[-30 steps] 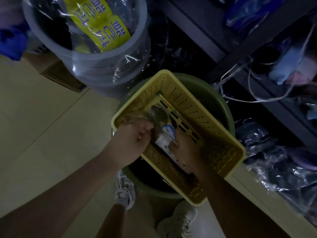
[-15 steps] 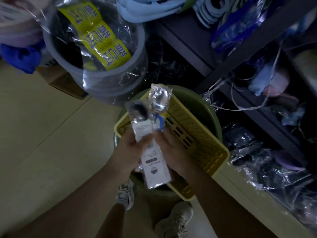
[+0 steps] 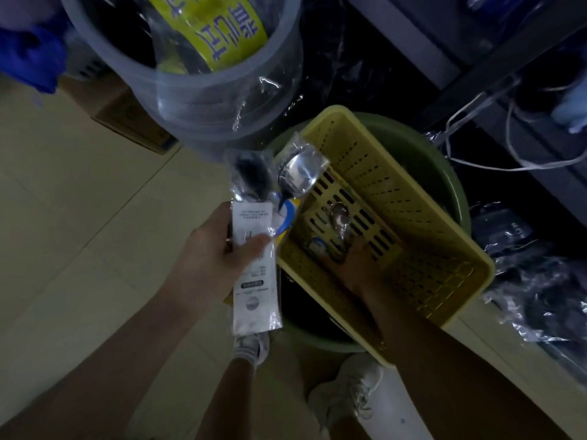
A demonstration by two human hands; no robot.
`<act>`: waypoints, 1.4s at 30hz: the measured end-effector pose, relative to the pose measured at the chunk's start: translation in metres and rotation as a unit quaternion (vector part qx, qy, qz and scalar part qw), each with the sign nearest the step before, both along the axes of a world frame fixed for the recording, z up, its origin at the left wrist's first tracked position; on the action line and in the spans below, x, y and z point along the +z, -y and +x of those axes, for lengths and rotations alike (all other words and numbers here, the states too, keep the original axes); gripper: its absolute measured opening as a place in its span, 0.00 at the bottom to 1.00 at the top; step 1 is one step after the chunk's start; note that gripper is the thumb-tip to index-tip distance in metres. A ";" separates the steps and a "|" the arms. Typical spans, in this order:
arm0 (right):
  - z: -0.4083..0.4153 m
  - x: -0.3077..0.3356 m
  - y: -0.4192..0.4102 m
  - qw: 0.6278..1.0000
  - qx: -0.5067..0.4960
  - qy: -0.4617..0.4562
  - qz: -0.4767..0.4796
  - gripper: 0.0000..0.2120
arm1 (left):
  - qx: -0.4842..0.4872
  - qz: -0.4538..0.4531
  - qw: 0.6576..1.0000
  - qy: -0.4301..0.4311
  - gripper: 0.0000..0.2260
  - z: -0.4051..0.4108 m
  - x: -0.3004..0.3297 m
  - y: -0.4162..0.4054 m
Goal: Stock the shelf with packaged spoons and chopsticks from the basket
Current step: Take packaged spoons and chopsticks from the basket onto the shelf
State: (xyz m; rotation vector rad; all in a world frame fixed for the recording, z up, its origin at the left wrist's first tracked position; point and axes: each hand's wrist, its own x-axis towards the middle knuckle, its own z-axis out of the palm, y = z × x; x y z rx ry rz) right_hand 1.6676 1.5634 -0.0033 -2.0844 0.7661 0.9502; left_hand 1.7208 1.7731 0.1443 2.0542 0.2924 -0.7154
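Right now my left hand (image 3: 212,258) grips a small bundle of clear-wrapped spoon packets (image 3: 255,249), thumb pressed across the white printed label, a dark spoon bowl and a shiny steel one fanning out above my knuckles. It hangs just outside the left wall of the yellow perforated plastic basket (image 3: 422,198), which sits tilted on the rim of a round green tub (image 3: 454,192). My right hand (image 3: 359,265) is down inside the basket, fingers reaching onto another wrapped steel spoon packet (image 3: 338,230) lying on the slotted floor. That packet's long axis runs from my fingertips away toward the basket's far end, bowl end farthest from me, so I judge the right hand is the one to lift it, drawing it back along its length. Whether those fingers have closed on the wrapper or merely rest on it I cannot tell; the basket is dim and my hand covers the near end. The dark metal shelf (image 3: 495,55) stands to the upper right, mostly cut off by the frame, and I can make out no chopsticks anywhere.
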 end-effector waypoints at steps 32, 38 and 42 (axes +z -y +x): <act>0.005 0.263 0.039 0.978 -0.115 -0.045 0.165 0.09 | -0.057 -0.021 0.998 0.005 0.10 -0.013 0.119 0.036; 0.029 0.403 0.027 0.908 -0.232 0.192 0.291 0.12 | -0.055 -0.191 0.979 0.053 0.09 -0.001 0.235 0.075; 0.028 0.475 0.028 0.890 -0.256 0.301 0.228 0.13 | -0.048 -0.280 0.954 0.096 0.08 0.010 0.314 0.102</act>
